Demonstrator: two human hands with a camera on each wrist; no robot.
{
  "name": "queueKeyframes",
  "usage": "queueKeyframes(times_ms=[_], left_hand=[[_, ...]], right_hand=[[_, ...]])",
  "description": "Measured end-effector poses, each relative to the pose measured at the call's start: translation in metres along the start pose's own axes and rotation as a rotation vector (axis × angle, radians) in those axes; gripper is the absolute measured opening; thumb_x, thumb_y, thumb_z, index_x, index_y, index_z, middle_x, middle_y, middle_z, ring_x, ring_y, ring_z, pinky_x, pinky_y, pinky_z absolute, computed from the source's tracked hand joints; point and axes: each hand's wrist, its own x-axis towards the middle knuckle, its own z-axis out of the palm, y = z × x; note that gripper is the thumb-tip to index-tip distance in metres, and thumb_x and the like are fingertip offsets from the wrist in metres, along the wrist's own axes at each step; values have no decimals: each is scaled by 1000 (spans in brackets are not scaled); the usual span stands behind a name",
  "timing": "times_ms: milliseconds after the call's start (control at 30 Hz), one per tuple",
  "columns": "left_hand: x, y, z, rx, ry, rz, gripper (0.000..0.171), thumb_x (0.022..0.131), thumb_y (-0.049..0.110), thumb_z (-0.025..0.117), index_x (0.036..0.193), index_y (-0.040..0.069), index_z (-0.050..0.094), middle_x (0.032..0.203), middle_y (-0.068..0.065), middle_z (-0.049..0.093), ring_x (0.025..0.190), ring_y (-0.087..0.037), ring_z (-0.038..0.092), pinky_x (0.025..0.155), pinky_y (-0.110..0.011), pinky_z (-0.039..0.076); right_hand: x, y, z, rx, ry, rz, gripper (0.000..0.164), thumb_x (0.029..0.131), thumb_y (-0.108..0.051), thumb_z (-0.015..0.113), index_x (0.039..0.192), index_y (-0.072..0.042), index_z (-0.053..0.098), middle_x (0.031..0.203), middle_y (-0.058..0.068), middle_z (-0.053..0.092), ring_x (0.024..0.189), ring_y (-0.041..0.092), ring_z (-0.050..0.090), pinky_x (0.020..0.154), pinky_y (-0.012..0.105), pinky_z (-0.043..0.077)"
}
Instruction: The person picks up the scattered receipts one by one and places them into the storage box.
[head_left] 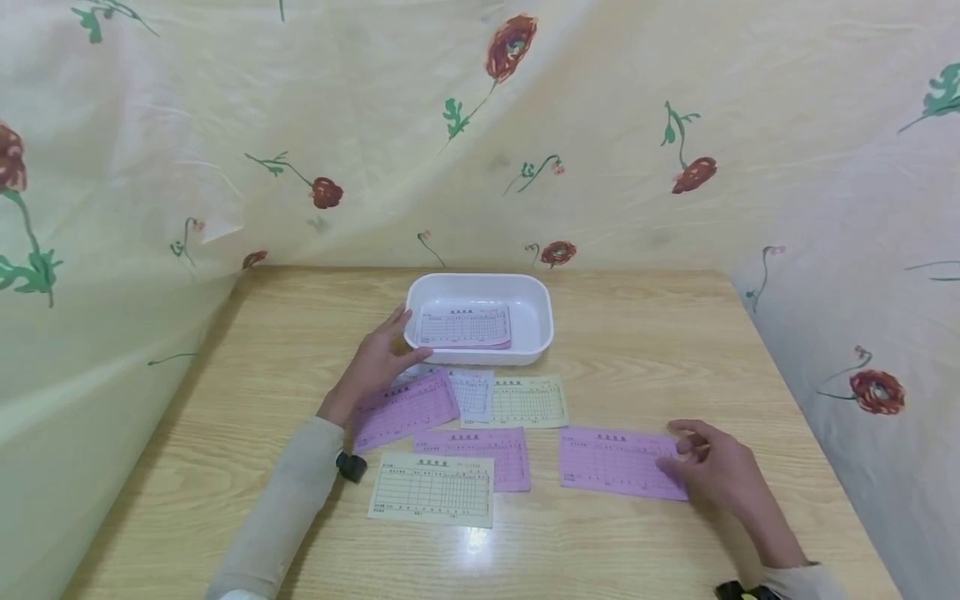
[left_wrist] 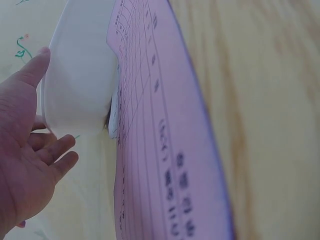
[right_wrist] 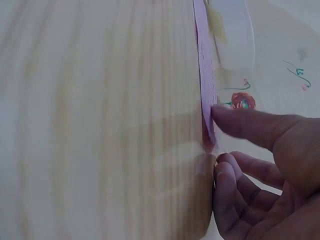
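My left hand (head_left: 372, 360) grips the near left corner of a white plastic tray (head_left: 532, 358), thumb along the front and fingers at the left side. Inside the tray lies a small stack of printed form slips (head_left: 465, 327). A tilted pink slip (left_wrist: 160, 130) lies beneath my left wrist, partly over a white slip (head_left: 477, 396). To the right, my right hand (head_left: 720, 467) touches a separate pink slip (head_left: 611, 467) at its right end. In the right wrist view, its thumb (right_wrist: 235, 122) rests on that slip, with the other fingers loosely bent beside the edge.
A yellow slip (head_left: 532, 402) lies just in front of the tray. Nearer the person, another yellow slip (head_left: 431, 492) overlaps a pink slip (head_left: 512, 467). All lie on a wooden table (head_left: 637, 333). Floral cloth (head_left: 600, 125) hangs behind and along both sides.
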Motion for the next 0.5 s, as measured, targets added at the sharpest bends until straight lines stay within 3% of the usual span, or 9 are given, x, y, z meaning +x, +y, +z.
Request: queueKeyframes(times_ms=[267,500], left_hand=[[-1,1,0,4,10,12,95,91,56,70,162,9,26,171,-13,14,156,-34,15,127,-52,18],[0,0,0,7,10,12,94,92,55,69,162,9,27,171,-13,14,156,-34,15,127,-52,18]], right_hand=[[0,0,3,-18,11,-12,55,82,-20,86,130,-1,65,90,4,71,78,17,61,61,26,47],[0,1,3,-32,32,-74,46,84,-15,83,125,-2,68,91,6,72,80,17,63,61,25,49]])
